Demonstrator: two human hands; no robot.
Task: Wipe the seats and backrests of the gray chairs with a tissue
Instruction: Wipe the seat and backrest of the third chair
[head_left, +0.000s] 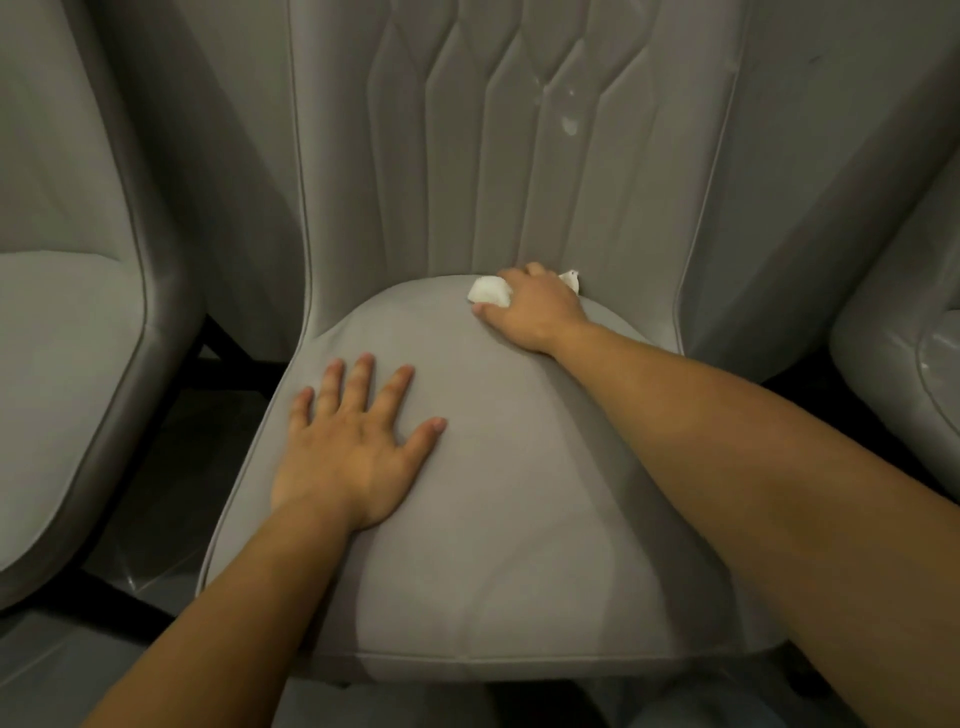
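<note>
Gray upholstered chair (519, 467) fills the centre of the head view, seat cushion toward the camera, backrest (519, 156) rising behind it with stitched diamond and vertical channel quilting. Pale smudges (569, 124) sit on the backrest right of centre, high up.

Left hand (348, 441) lies flat on the seat's left-front area, palm down, fingers spread and straight, holding nothing. Right hand (535, 306) reaches to the back of the seat, at the crease where cushion meets backrest, fingers curled over a crumpled white tissue (488, 291). Tissue is pressed against the seat; one bunch sticks out left of the hand, a smaller bit shows at the right side of the knuckles. Thumb rests on the cushion just below the tissue. Both forearms are bare, right one crossing the seat diagonally from lower right.

Second gray chair (78, 364) stands just beside on the left, a third (904, 353) partly in frame on the right, its surface glossy. Dark floor (171, 509) shows in the gaps between chairs.
</note>
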